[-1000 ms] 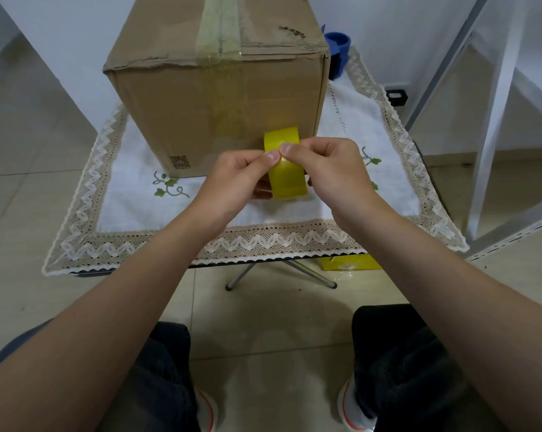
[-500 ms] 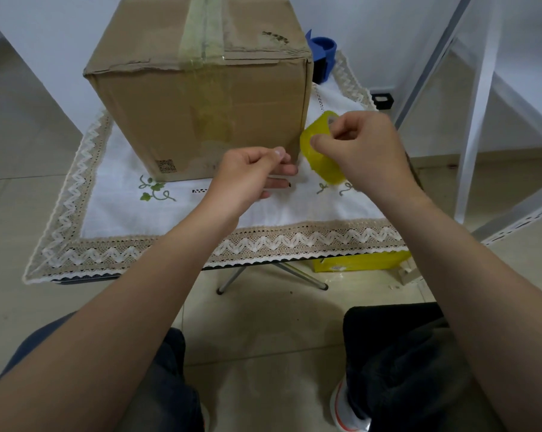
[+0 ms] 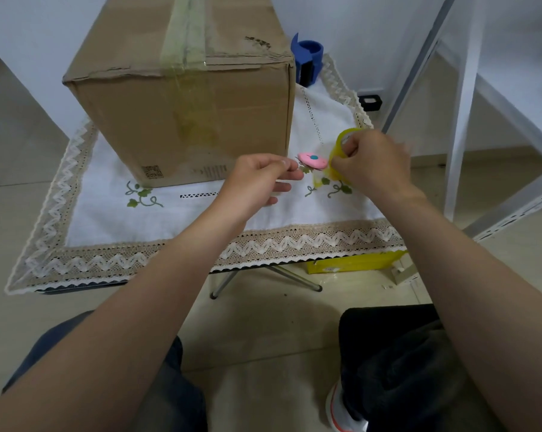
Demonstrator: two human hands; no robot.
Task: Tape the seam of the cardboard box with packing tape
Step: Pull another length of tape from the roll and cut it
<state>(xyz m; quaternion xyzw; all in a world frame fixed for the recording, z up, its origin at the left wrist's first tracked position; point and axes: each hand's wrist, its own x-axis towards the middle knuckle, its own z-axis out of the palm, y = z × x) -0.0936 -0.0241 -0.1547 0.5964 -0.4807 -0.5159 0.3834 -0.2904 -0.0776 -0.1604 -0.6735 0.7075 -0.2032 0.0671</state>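
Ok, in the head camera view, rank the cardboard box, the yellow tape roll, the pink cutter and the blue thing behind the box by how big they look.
1. cardboard box, by far
2. blue thing, partly hidden behind the box
3. yellow tape roll, partly covered by the right hand
4. pink cutter

The middle two look close; occlusion makes that order unsure.

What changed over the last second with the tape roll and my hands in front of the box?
The yellow tape roll moved from in front of the cardboard box off to its right, carried by the right hand. The left hand, which was pinching the roll with the right, let go and now hovers pinched beside a pink object that was hidden before. The box stayed put on the tablecloth.
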